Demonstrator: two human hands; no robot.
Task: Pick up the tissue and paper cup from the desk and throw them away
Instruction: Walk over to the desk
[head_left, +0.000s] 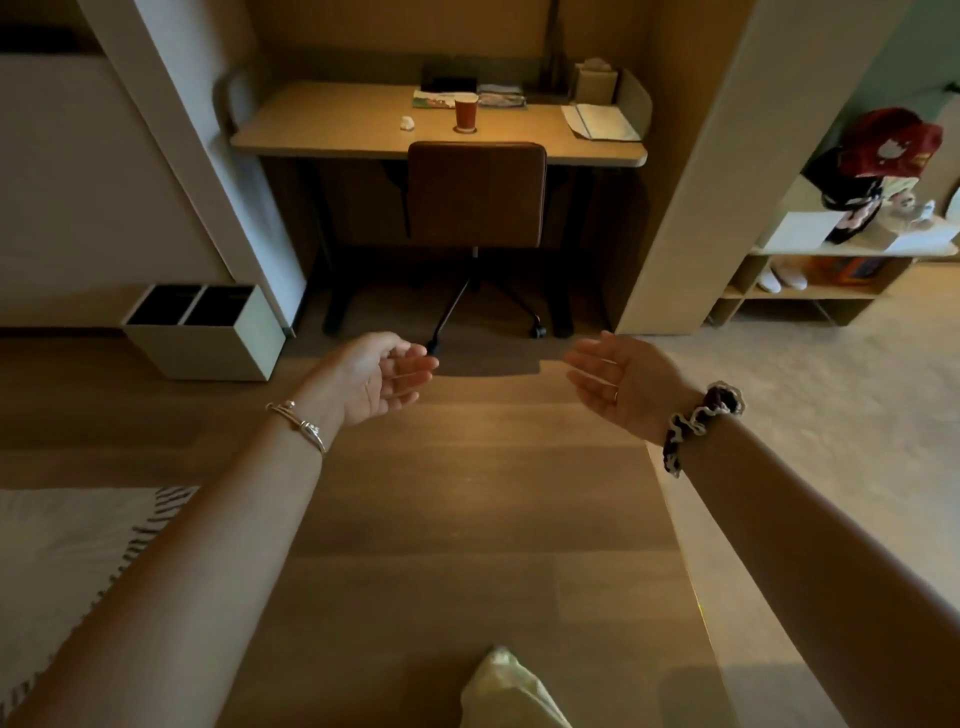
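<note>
A brown paper cup (466, 111) stands upright on a coaster near the middle of the wooden desk (337, 136). A small crumpled white tissue (407, 122) lies on the desk just left of the cup. Both arms reach forward over the floor, well short of the desk. My left hand (382, 375) is empty, palm facing right, fingers loosely apart. My right hand (613, 379) is empty too, palm facing left, fingers spread. A two-compartment waste bin (218, 343) with dark liners stands on the floor to the left of the desk.
A brown swivel chair (476, 195) is pushed in at the desk front, in line with the cup. Papers, a notebook (605, 122) and a tissue box (596, 80) sit on the desk. A shelf unit (821, 270) with bags stands right. A rug (62, 561) lies lower left.
</note>
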